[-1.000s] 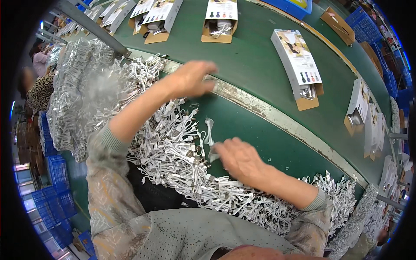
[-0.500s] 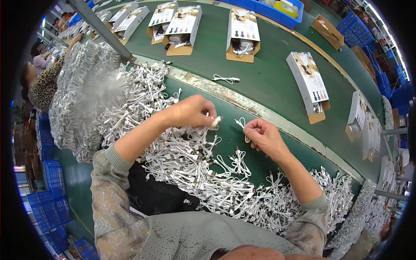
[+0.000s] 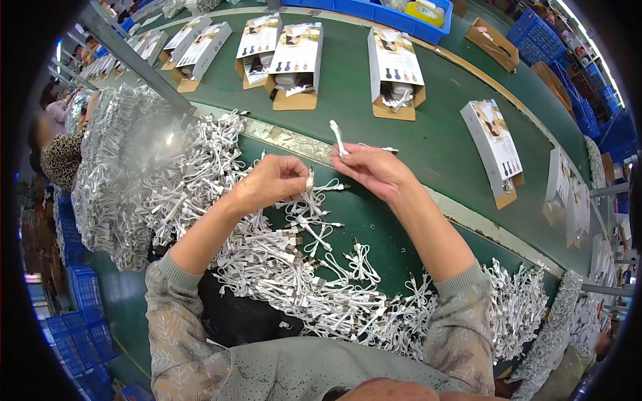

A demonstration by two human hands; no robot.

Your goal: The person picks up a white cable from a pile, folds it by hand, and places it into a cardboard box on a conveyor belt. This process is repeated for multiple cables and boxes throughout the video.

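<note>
We have a long green conveyor belt (image 3: 441,103) curving across the upper part of the view, with a green worktop (image 3: 394,247) on the near side of it. At the left we see a tall heap of clear plastic bags (image 3: 114,174), crinkled and shiny. A broad pile of white USB cables (image 3: 354,307), with metal plug ends showing, spreads over the worktop, around the left forearm and along the near edge. Between belt and worktop we find a worn, pale rail (image 3: 284,139). Beyond the belt we notice a blue tray (image 3: 394,21) with a yellow object inside.

On the belt we count several printed white cartons, their brown end flaps folded out; one carton (image 3: 394,63) stands beyond the right hand, and another carton (image 3: 491,144) lies farther right. A piece of black mesh fabric (image 3: 244,317) lies against the near side of the pile.

We see the right hand (image 3: 378,172) over the rail, gripping a bundled cable (image 3: 338,137) between thumb and fingers, the bundle pointing up and away over the belt. The left hand (image 3: 271,180), just beside it above the worktop, pinches a white cable end (image 3: 309,180) between thumb and fingertips. On the belt just behind the right hand, we see a loose cable (image 3: 391,150), partly hidden by it.
</note>
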